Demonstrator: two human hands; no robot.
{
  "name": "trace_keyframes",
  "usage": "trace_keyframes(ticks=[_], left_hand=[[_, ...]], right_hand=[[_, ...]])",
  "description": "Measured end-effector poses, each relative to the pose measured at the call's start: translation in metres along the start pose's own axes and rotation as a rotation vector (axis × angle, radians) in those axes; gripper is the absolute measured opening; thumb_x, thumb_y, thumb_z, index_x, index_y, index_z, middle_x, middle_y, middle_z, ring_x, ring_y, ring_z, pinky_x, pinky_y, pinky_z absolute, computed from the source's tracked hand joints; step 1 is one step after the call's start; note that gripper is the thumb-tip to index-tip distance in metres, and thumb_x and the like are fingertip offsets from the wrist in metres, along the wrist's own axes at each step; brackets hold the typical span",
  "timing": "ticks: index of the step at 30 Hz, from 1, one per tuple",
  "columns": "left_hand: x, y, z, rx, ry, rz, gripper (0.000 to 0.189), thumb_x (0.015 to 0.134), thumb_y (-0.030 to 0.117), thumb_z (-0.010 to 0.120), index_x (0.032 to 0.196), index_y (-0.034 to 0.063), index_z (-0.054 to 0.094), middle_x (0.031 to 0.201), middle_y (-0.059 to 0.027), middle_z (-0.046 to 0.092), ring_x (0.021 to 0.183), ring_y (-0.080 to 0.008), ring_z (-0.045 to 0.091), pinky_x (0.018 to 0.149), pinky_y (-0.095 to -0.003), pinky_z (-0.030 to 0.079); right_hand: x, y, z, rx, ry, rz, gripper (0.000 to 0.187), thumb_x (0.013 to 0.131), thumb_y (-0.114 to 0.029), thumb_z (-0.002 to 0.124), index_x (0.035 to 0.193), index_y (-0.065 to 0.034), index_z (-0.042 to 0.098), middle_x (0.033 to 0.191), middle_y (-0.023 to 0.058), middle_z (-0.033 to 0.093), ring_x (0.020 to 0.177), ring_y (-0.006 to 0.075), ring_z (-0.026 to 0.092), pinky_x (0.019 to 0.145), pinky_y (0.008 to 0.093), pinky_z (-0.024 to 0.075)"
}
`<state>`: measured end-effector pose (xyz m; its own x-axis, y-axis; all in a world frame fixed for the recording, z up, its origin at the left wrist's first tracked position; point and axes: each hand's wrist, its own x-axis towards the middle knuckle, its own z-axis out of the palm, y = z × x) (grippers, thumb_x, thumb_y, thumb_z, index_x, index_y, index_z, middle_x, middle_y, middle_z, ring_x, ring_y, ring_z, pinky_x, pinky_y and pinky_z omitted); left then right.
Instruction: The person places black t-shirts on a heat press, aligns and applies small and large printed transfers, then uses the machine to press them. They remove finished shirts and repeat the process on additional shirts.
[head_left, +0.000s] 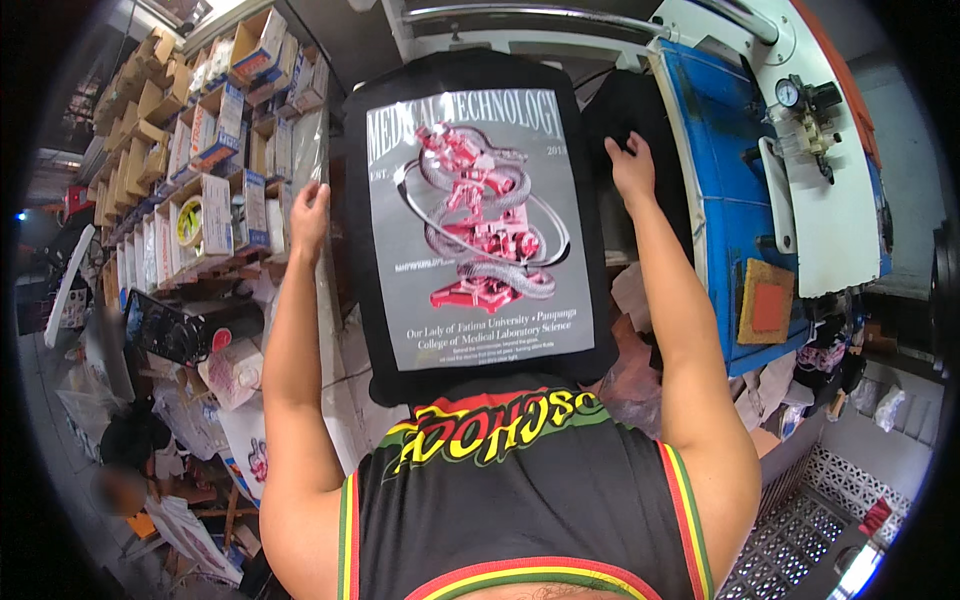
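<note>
A black garment (480, 71), stretched flat over a platen, lies straight before me. On it rests a glossy transfer film sheet (390, 300) with a grey ground, a pink microscope and a coiled snake, and lettering. Off the garment's left side is my left hand (310, 214), fingers close together, with no object visible in it. To the right, my right hand (631, 169) hovers over more black fabric (664, 217), its fingers bent and apart, holding nothing that I can see.
A blue heat press head (731, 165) with a pressure gauge (787, 92) stands at the right, a tan pad (765, 301) on it. Racks of small cardboard boxes (217, 127) line the left. A phone-like device (169, 330) sits below them. Another person (124, 487) is at lower left.
</note>
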<state>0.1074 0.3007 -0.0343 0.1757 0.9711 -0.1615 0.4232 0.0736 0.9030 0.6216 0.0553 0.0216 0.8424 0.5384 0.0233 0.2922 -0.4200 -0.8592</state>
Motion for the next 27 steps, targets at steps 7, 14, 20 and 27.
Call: trace_keyframes(ticks=[7,14,20,27], left_hand=[[-0.163,0.0,0.009,-0.73,-0.411,-0.566,0.042,0.102,0.037,0.051,0.127,0.0035,0.056,0.125,-0.0055,0.065,0.104,-0.0172,0.065,0.087,-0.0355,0.053],[-0.201,-0.016,-0.057,-0.599,-0.558,-0.457,0.025,0.093,0.013,0.067,0.115,0.0004,0.064,0.103,-0.0076,0.072,0.09,-0.0157,0.07,0.081,-0.0305,0.056],[-0.227,-0.027,-0.083,-0.494,-0.476,-0.392,0.038,0.091,0.012,0.069,0.124,-0.0031,0.059,0.106,-0.0076,0.07,0.092,-0.0155,0.068,0.08,-0.0309,0.055],[-0.221,-0.029,-0.087,-0.547,-0.505,-0.36,0.044,0.089,0.011,0.071,0.128,-0.0026,0.058,0.108,-0.0061,0.07,0.091,-0.0124,0.067,0.076,-0.0268,0.051]], right_hand=[[-0.143,0.052,-0.069,0.561,-0.564,0.769,0.039,0.098,-0.039,0.06,0.114,-0.0031,0.065,0.099,0.0069,0.071,0.082,0.0144,0.067,0.072,0.0281,0.054],[-0.194,0.065,-0.141,0.67,-0.749,0.639,0.031,0.095,-0.02,0.065,0.117,0.0019,0.062,0.113,0.0107,0.069,0.106,0.0211,0.064,0.093,0.0355,0.0499],[-0.217,0.07,-0.159,0.349,-0.452,0.558,0.036,0.094,-0.022,0.067,0.121,0.0003,0.062,0.102,0.0051,0.069,0.083,0.0126,0.064,0.068,0.0287,0.0512],[-0.22,0.108,-0.158,0.674,-0.439,0.516,0.027,0.097,-0.016,0.064,0.117,0.0021,0.063,0.106,0.0083,0.07,0.093,0.0176,0.067,0.084,0.0317,0.0525]])
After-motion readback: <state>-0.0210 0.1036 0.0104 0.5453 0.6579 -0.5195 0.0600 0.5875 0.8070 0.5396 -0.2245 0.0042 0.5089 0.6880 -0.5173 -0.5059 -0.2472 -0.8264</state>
